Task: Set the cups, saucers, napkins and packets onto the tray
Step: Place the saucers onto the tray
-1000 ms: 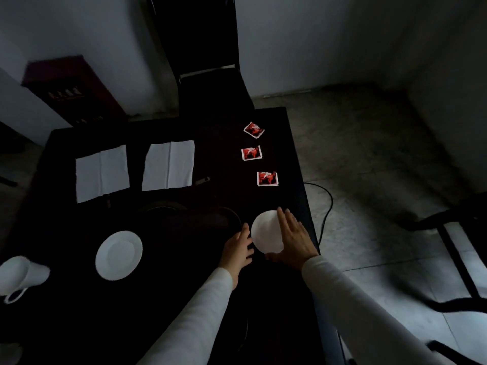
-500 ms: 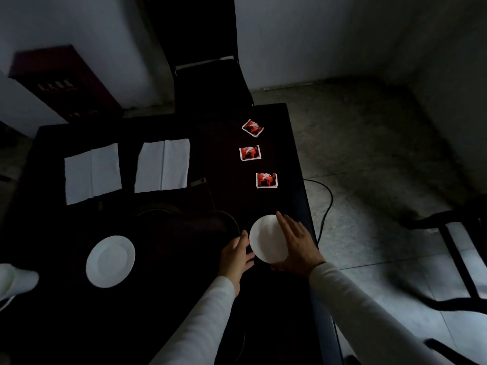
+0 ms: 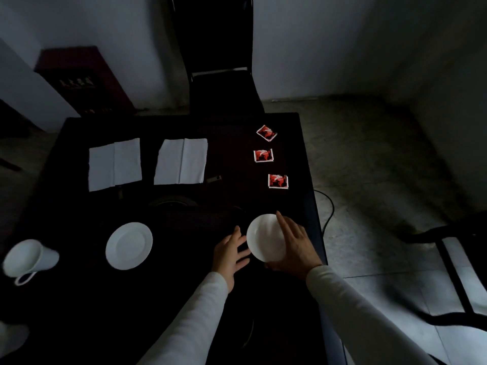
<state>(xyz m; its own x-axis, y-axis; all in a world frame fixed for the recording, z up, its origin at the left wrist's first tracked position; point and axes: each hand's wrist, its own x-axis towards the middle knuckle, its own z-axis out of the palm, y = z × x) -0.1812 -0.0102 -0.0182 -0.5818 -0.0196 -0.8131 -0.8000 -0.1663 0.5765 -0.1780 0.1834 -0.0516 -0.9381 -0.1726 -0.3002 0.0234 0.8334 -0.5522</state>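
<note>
The room is dim. Pale walls [image 3: 329,43] fill the top of the frame. A black chair [image 3: 221,88] stands at top centre behind the dark surface [image 3: 79,299], and a dark red cabinet [image 3: 84,80] sits at upper left. Grey tiled floor [image 3: 369,167] spreads right, with a black cable [image 3: 330,209] and a black frame [image 3: 453,259] at the right edge.

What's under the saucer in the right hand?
Only darkness shows around the saucer, held at its rim by the right hand. What lies directly beneath is covered and too dark to make out.
</note>
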